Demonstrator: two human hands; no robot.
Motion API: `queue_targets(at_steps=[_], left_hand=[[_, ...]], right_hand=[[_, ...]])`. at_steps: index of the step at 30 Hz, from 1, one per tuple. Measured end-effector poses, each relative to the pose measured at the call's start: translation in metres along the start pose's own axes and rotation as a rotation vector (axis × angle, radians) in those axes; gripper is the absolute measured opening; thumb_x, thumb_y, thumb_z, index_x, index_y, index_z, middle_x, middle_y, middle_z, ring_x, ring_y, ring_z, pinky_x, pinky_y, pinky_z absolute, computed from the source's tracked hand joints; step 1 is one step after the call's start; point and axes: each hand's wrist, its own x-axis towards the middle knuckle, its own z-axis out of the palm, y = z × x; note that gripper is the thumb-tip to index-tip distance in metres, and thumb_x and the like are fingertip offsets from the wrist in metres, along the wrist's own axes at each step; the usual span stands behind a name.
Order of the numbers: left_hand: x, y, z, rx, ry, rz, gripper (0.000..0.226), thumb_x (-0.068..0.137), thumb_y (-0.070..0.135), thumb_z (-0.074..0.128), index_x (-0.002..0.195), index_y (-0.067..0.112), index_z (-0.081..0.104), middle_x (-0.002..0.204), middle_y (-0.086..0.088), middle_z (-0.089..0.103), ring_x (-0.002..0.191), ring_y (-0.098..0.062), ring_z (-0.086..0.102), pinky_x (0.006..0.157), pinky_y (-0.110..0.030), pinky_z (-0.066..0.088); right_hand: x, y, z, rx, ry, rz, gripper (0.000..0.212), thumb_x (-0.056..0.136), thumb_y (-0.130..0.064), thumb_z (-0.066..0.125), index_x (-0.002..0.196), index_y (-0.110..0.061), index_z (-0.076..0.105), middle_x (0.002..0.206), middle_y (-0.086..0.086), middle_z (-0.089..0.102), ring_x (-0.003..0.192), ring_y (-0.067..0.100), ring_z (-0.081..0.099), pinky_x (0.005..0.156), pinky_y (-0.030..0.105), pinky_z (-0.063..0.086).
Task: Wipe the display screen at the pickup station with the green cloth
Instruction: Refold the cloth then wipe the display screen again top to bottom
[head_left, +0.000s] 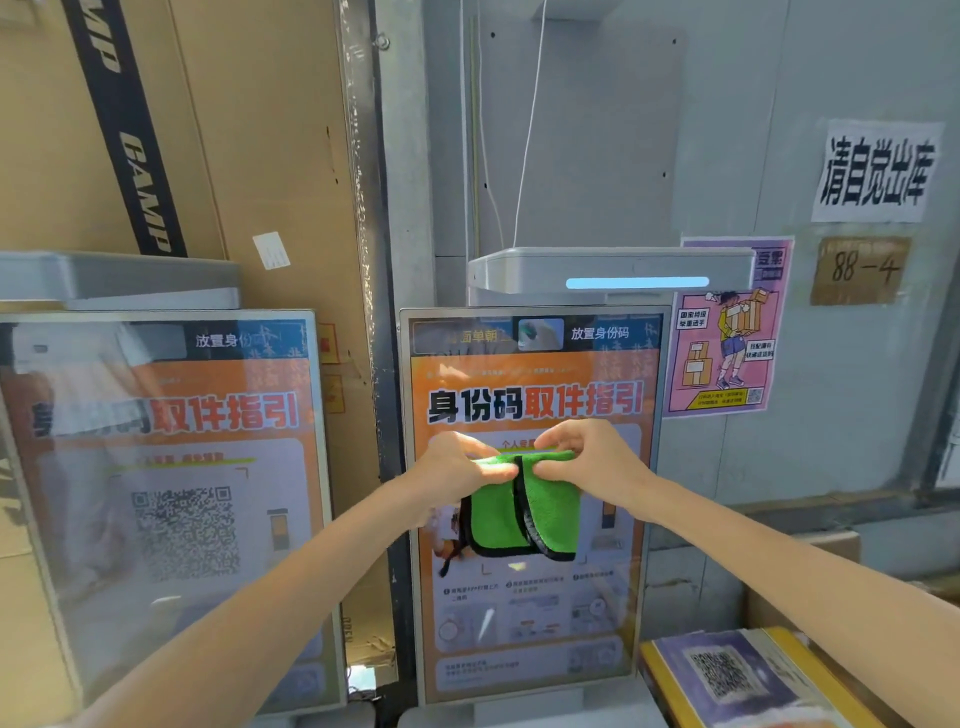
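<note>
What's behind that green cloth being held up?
The display screen, showing an orange guide. The green cloth, pinched by the left hand and right hand, hides its middle.

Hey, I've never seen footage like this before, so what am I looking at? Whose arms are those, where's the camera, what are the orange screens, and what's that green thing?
There is one picture, taken by a wide-angle camera worn on a person's head, looking forward and down, so the two bare arms are the wearer's own. The left hand and right hand each pinch the top edge of a folded green cloth with black trim, held in front of an upright display screen showing an orange pickup guide. Whether the cloth touches the glass, I cannot tell. A second similar screen stands to the left, and a pink poster hangs on the wall to the right.
</note>
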Motion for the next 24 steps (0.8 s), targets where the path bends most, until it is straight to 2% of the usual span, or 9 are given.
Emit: queue_targets(at_steps=[3, 5, 8, 11, 13, 15, 19, 22, 24], left_hand=[[0.008, 0.007, 0.014, -0.048, 0.078, -0.002, 0.035, 0.091, 0.024, 0.078, 0.116, 0.000, 0.072, 0.100, -0.006, 0.072, 0.083, -0.017, 0.070, 0.062, -0.018, 0.056], [0.013, 0.017, 0.025, -0.238, 0.064, -0.084, 0.036, 0.100, 0.024, 0.068, 0.122, -0.004, 0.066, 0.106, -0.015, 0.073, 0.072, -0.018, 0.074, 0.058, -0.023, 0.060], [0.018, 0.032, 0.038, -0.502, 0.033, -0.165, 0.029, 0.108, 0.005, 0.040, 0.127, -0.011, 0.055, 0.116, -0.027, 0.069, 0.079, -0.033, 0.073, 0.067, -0.035, 0.065], [0.030, 0.031, 0.047, -0.571, 0.066, -0.120, 0.028, 0.101, -0.009, 0.043, 0.125, -0.010, 0.057, 0.118, -0.029, 0.071, 0.090, -0.037, 0.077, 0.076, -0.036, 0.066], [0.036, 0.027, 0.052, -0.520, 0.047, -0.061, 0.027, 0.095, -0.010, 0.057, 0.120, -0.008, 0.067, 0.113, -0.024, 0.076, 0.099, -0.032, 0.078, 0.081, -0.032, 0.064], [0.042, 0.025, 0.056, -0.459, 0.065, -0.025, 0.027, 0.092, -0.008, 0.062, 0.118, -0.004, 0.071, 0.109, -0.020, 0.078, 0.097, -0.025, 0.078, 0.080, -0.027, 0.063], [0.050, 0.031, 0.061, -0.269, 0.176, 0.015, 0.020, 0.101, 0.015, 0.063, 0.118, 0.010, 0.074, 0.101, 0.001, 0.077, 0.075, 0.009, 0.071, 0.065, -0.005, 0.050], [0.056, 0.024, 0.065, -0.193, 0.157, 0.012, 0.023, 0.102, 0.028, 0.064, 0.121, 0.019, 0.070, 0.111, 0.005, 0.076, 0.097, -0.001, 0.070, 0.073, -0.007, 0.050], [0.060, 0.017, 0.067, -0.169, 0.216, 0.004, 0.015, 0.101, 0.024, 0.066, 0.113, 0.016, 0.070, 0.103, 0.003, 0.075, 0.094, -0.010, 0.070, 0.077, -0.013, 0.053]], right_hand=[[0.009, 0.004, 0.001, 0.022, 0.040, 0.004, 0.014, 0.089, -0.019, 0.083, 0.102, -0.014, 0.081, 0.098, -0.004, 0.077, 0.088, 0.009, 0.072, 0.071, 0.017, 0.057], [0.014, 0.011, 0.000, 0.041, 0.059, 0.001, 0.007, 0.091, -0.020, 0.081, 0.098, -0.017, 0.082, 0.094, -0.005, 0.078, 0.087, 0.009, 0.072, 0.070, 0.017, 0.055], [0.021, 0.018, -0.006, 0.099, 0.043, 0.006, 0.009, 0.097, -0.023, 0.074, 0.101, -0.022, 0.082, 0.097, -0.009, 0.079, 0.094, 0.008, 0.072, 0.081, 0.020, 0.054], [0.025, 0.021, -0.016, 0.199, -0.025, 0.017, 0.013, 0.097, -0.034, 0.073, 0.108, -0.028, 0.078, 0.100, -0.010, 0.078, 0.093, 0.005, 0.072, 0.076, 0.019, 0.057], [0.028, 0.027, -0.021, 0.218, -0.055, -0.034, 0.030, 0.089, -0.030, 0.084, 0.116, -0.024, 0.072, 0.101, -0.003, 0.078, 0.093, 0.010, 0.074, 0.079, 0.020, 0.059], [0.033, 0.033, -0.023, 0.199, -0.064, -0.075, 0.040, 0.086, -0.012, 0.085, 0.121, -0.017, 0.068, 0.105, 0.003, 0.077, 0.095, 0.016, 0.074, 0.083, 0.024, 0.060], [0.049, 0.038, -0.028, 0.334, -0.015, -0.029, 0.032, 0.093, 0.010, 0.061, 0.113, -0.014, 0.069, 0.101, 0.006, 0.076, 0.086, 0.019, 0.073, 0.069, 0.024, 0.060], [0.060, 0.039, -0.032, 0.327, 0.080, -0.055, 0.027, 0.098, 0.006, 0.053, 0.110, -0.012, 0.070, 0.098, 0.006, 0.075, 0.080, 0.007, 0.070, 0.061, 0.018, 0.056], [0.069, 0.039, -0.033, 0.309, 0.122, -0.107, 0.024, 0.099, 0.005, 0.053, 0.110, -0.009, 0.070, 0.097, 0.008, 0.074, 0.071, -0.001, 0.067, 0.058, 0.014, 0.052]])
